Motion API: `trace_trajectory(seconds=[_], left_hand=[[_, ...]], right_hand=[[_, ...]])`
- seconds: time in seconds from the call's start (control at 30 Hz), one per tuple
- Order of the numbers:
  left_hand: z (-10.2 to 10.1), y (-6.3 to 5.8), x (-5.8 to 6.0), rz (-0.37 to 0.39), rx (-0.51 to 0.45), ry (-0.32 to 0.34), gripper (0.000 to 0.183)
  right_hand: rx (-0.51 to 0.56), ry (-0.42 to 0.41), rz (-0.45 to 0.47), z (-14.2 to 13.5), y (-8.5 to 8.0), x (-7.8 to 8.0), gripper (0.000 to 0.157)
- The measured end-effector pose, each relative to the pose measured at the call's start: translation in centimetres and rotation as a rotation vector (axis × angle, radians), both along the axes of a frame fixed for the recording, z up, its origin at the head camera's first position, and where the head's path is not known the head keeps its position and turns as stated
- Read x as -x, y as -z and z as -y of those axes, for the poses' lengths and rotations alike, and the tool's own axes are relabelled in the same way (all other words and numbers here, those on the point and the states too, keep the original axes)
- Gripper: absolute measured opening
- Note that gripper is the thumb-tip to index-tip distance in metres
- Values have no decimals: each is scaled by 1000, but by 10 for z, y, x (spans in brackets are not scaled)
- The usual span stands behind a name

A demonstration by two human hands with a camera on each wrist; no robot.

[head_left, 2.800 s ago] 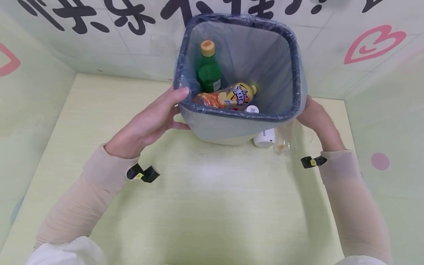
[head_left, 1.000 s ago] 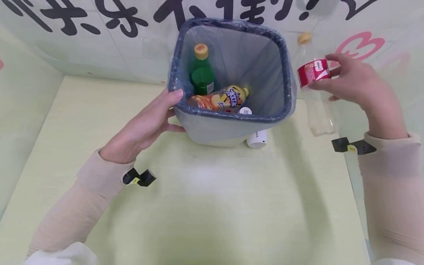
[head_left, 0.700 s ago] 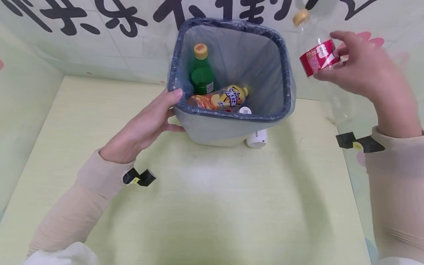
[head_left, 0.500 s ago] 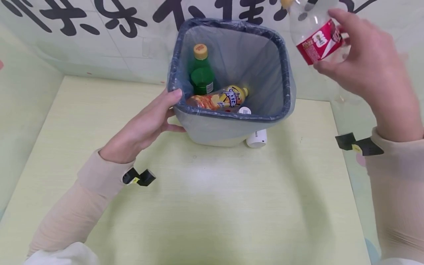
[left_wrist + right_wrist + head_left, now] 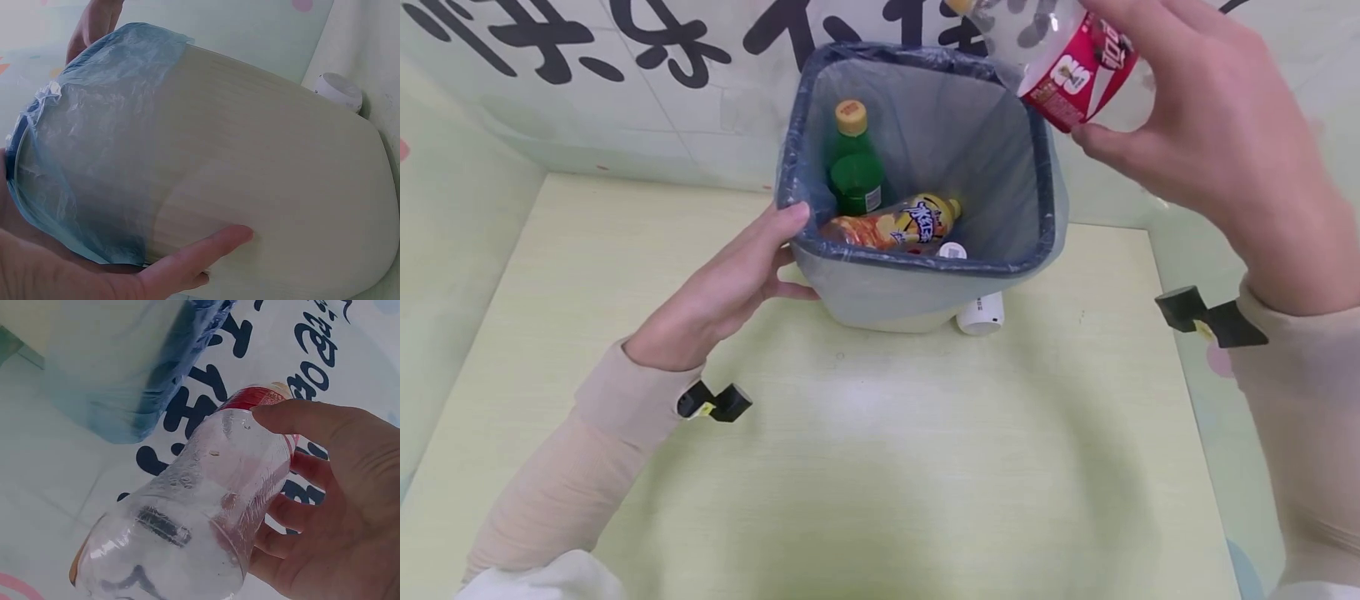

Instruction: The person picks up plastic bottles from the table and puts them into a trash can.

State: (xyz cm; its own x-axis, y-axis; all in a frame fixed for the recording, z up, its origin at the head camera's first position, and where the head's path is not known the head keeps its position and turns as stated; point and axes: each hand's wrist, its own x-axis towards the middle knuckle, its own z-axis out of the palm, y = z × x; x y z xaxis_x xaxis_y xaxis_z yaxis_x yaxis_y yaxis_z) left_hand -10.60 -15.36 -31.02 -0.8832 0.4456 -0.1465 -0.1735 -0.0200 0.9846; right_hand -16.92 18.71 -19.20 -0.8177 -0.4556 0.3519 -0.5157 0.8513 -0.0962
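A pale trash can (image 5: pixel 895 300) with a bluish liner bag folded over its rim stands at the back of the table. My left hand (image 5: pixel 730 279) grips its left side, thumb over the rim and fingers along the outer wall, as the left wrist view also shows. Inside lie a green bottle (image 5: pixel 857 171) with a yellow cap and an orange-and-yellow drink bottle (image 5: pixel 902 223). In my right hand (image 5: pixel 1217 125) I hold a clear plastic bottle (image 5: pixel 206 481) with a red label, tilted, its capped end over the can's back right rim.
A white cup-like container (image 5: pixel 981 315) lies on the table (image 5: pixel 865 450) against the can's front right. The back wall (image 5: pixel 715 142) with black lettering rises close behind the can, with side walls left and right.
My right hand left the can's right side, lifted the clear bottle from beside it, and carried it up, then left toward the opening. My left hand stays on the can.
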Motion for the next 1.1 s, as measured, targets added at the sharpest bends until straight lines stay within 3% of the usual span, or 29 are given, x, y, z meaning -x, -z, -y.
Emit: trace_trajectory(seconds=[0.27,0.37,0.43,0.63,0.73,0.83,0.9,1.0,1.1], left_hand=[[-1,-1,0,9,9,-2,65],[-1,-1,0,14,6,-2,65],[0,-1,0,16,6,-3,65],[-1,0,0,13,-5,-2,65],[-1,0,0,11,-3,-2,64],[-2,0,1,11,0,1,64],[-2,0,1,13,0,1,64],[-2,0,1,11,1,1,65],[-1,0,0,4,-3,5,64]], right_hand=[[-116,-104,-109,-33,39,95,111],[-142,-180,-132,-23,43,115,117],[-168,-226,-146,-11,43,120,118],[-217,-261,-114,24,34,111,118],[-237,-342,-130,36,29,103,117],[-233,-401,-112,50,18,78,109],[-220,-428,-87,58,5,51,98],[-212,-439,-60,65,-1,35,92],[-202,-471,-50,70,-1,31,83]])
